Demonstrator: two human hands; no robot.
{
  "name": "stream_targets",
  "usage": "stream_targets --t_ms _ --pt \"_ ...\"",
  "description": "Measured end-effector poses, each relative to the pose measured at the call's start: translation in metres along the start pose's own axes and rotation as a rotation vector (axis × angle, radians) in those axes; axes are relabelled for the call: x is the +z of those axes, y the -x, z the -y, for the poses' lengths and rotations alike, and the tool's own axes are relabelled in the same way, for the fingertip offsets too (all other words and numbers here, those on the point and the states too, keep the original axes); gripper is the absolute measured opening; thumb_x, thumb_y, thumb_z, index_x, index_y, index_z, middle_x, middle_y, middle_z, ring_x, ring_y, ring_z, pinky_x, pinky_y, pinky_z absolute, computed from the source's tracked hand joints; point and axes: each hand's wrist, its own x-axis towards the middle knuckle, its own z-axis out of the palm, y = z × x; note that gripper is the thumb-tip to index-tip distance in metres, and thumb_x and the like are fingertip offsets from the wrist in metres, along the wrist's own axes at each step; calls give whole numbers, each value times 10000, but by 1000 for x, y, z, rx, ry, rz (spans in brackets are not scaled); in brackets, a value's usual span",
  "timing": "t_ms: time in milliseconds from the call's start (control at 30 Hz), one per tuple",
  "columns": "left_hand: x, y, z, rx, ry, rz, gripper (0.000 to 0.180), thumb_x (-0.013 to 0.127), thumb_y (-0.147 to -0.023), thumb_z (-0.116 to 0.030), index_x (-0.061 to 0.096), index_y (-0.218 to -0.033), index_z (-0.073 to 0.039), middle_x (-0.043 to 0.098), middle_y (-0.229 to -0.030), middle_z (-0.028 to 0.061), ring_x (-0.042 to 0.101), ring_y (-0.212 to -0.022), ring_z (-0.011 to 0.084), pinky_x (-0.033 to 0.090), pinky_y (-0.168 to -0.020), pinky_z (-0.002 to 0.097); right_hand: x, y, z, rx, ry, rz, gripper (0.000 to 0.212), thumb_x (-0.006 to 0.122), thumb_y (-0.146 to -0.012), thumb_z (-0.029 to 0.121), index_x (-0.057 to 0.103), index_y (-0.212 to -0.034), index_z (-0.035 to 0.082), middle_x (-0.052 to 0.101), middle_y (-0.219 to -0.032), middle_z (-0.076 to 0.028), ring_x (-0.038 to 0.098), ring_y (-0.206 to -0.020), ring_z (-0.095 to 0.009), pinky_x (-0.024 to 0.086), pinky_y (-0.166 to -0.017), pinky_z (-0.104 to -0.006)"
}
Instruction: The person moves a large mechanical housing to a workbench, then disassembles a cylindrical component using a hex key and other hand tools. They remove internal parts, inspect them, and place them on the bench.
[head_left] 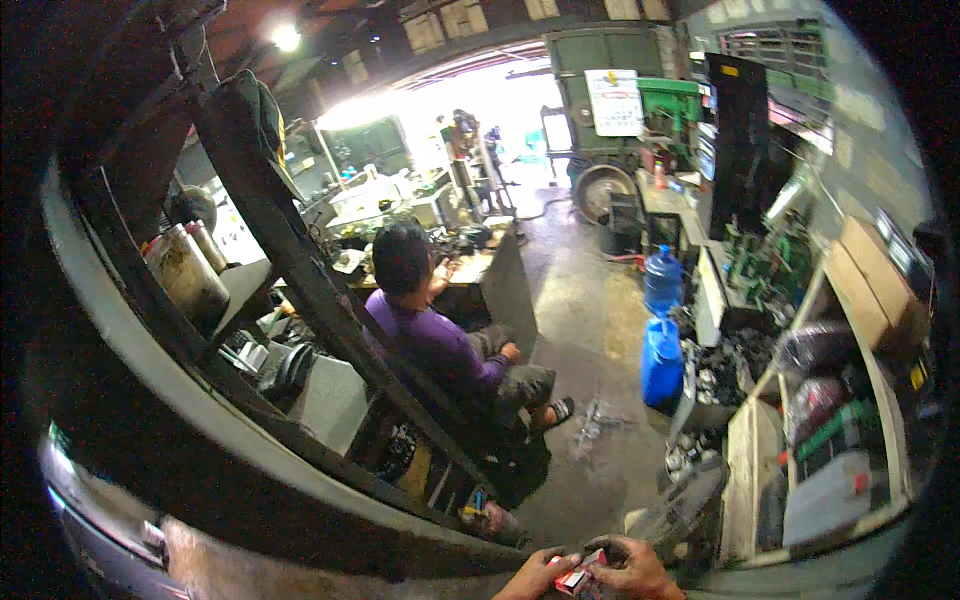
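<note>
Red-and-white small carton (571,581) sits around six o'clock, pinched between my left hand (533,577) and right hand (634,568), fingers closed on it both sides. I'd go light here, steadying with the left; card like that probably dents easily.

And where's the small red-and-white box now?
The small red-and-white box is near the bottom edge of the head view, right of centre, held between the left hand and right hand.
</note>
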Motion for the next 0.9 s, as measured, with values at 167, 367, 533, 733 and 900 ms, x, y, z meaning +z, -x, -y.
stream_targets --t_ms 167,367,533,733,900 --pt "-15 -27 -38 88 373 -260 470 748 -992 -353 612 -1292 -17 667 -1119 84 696 -946 189 600 -762 363 -2 -107 -4 -11 -178 -80 345 735 -972 125 684 -1292 7 747 -1123 -113 714 -1057 -206 570 -935 -364" --pt "-31 -85 -79 337 746 -292 255 651 -1030 -207 633 -1208 -25 694 -1100 101 702 -987 220 601 -839 362 -7 -208 -24 24 -304 -62 219 730 -988 175 766 -1119 3 753 -967 -55 678 -872 -142 554 -756 -320" --pt "-38 -141 -137 411 815 -247 572 693 -980 -163 498 -1500 -28 665 -1326 157 698 -1152 280 602 -994 408 -66 -309 -47 338 -487 319 211 736 -995 230 760 -1054 29 674 -811 -7 588 -686 -89 454 -605 -245" --pt "-74 -349 -227 422 621 6 455 743 -984 -191 609 -1381 -13 713 -1168 102 721 -1007 193 620 -855 352 -180 -447 -65 303 -508 134 230 726 -994 234 724 -1034 8 674 -851 -30 619 -720 -128 493 -617 -294" --pt "-38 -531 -341 331 484 63 257 727 -1002 -206 628 -1179 -49 683 -1001 55 686 -873 152 576 -730 294 -328 -550 -43 281 -540 -161 187 732 -958 161 719 -1053 1 703 -904 -61 652 -769 -144 530 -659 -288"
